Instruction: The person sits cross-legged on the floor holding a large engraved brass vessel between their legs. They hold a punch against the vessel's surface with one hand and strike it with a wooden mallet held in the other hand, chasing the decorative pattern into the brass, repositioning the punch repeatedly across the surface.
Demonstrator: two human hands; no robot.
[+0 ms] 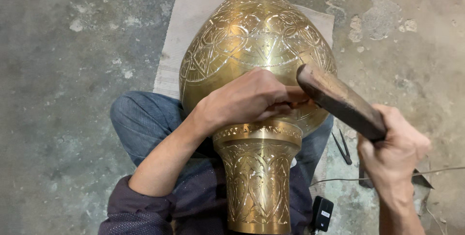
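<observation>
While left hand (247, 100) steadies (engraved) brass vase (256, 46), right hand (395, 150) grips mallet (339, 102)

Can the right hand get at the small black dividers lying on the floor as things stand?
Probably not without letting go: the right hand is wrapped around a wooden mallet. The dividers lie just beside it on the bare concrete floor, with nothing over them, so the path itself looks free.

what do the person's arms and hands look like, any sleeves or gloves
Both hands are bare: no gloves, rings or watch show. The left hand comes from a dark purple sleeve with fine pale dots, pushed up past the elbow. The right hand and forearm show no sleeve.
</observation>
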